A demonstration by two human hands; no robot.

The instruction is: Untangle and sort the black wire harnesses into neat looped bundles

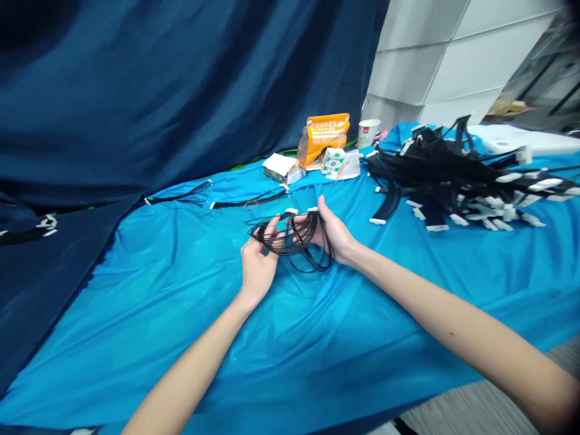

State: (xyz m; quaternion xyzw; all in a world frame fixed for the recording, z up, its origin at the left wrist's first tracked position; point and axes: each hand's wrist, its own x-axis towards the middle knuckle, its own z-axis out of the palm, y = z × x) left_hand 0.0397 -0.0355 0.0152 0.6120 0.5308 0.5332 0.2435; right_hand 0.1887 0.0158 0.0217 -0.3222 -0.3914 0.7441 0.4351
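We pinch a looped bundle of thin black wires with white connectors [294, 238] between our left hand [258, 263] and right hand [335, 235], above the shiny blue tablecloth [181, 314]; loose loops could spring apart and tangle.

Your work surface is a table w/ bright blue cloth [281, 338]. At approx. 1 o'clock: large pile of black cables [453, 175] w/ white connectors. At 12 o'clock: orange bag [322, 138], white box [280, 167], clear packet [338, 163], paper cup [368, 132]. At 11 o'clock: two flat cable bundles [217, 198], laid apart.
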